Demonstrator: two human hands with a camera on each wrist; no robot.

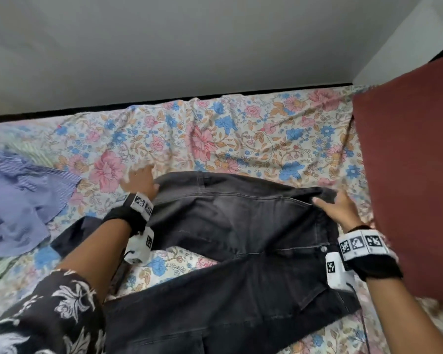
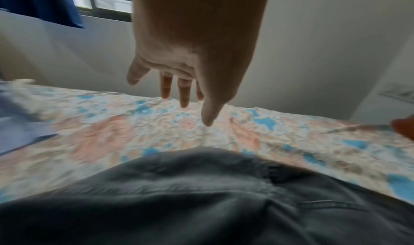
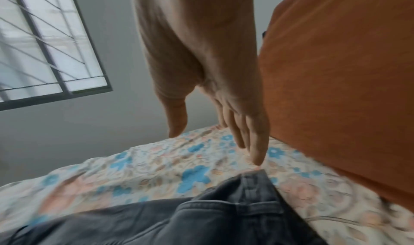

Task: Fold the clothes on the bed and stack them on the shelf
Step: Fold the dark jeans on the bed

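Note:
Dark grey jeans [image 1: 241,226] lie spread across the floral bed sheet [image 1: 228,139], waist end to the right and one leg running toward the near edge. My left hand [image 1: 138,181] hovers at the far left edge of the jeans. In the left wrist view the left hand [image 2: 186,96] has straight, spread fingers above the sheet, with the jeans [image 2: 201,204] below and nothing held. My right hand [image 1: 338,205] is at the far right corner of the waistband. In the right wrist view the right hand [image 3: 235,124] has straight fingers pointing down just past the jeans [image 3: 224,218].
A crumpled blue striped shirt [image 1: 23,200] lies on the bed to the left, over other garments. A large rust-red pillow [image 1: 407,175] stands close against my right hand. A grey wall runs along the bed's far side. No shelf is in view.

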